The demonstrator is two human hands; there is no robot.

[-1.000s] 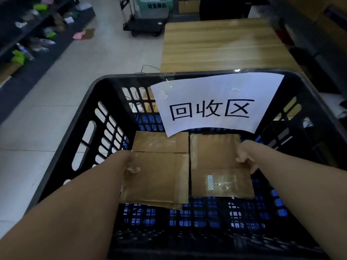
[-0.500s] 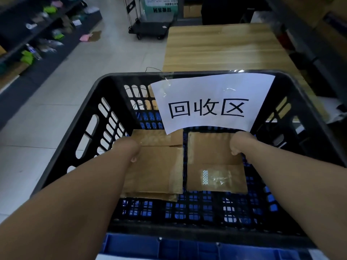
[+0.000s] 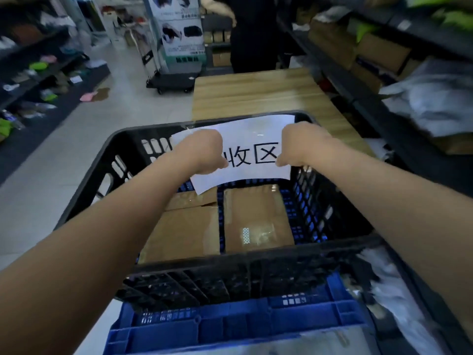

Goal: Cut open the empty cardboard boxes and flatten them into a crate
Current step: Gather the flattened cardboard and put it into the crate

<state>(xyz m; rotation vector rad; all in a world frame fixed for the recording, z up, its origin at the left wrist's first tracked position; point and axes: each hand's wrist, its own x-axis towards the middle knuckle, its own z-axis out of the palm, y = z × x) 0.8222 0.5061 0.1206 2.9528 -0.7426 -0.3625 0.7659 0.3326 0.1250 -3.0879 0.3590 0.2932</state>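
Flat on the floor of the black crate (image 3: 84, 201), side by side with a narrow gap between: two pieces of flattened cardboard. Long axis of the left cardboard (image 3: 184, 231) and of the right cardboard (image 3: 256, 219) running from near wall to far wall, far ends tucked under the hanging paper sign (image 3: 256, 134). Toward the near end of the right one, a clear tape patch (image 3: 247, 235).

Above the cardboard and apart from it, the left hand (image 3: 204, 152) and the right hand (image 3: 299, 144), backs toward the camera, thumbs pointing inward. Fingers bent down out of sight behind the knuckles (nothing seen in either grip), so cannot tell whether clenched or loose.

First character of the sign hidden by the left hand. Near edge of the left cardboard cut off by the crate rim. Underneath, a blue crate (image 3: 230, 324). Just beyond, a wooden table (image 3: 256, 90); at its far end a blurred person (image 3: 250, 34) in dark clothes, cut off by the frame.
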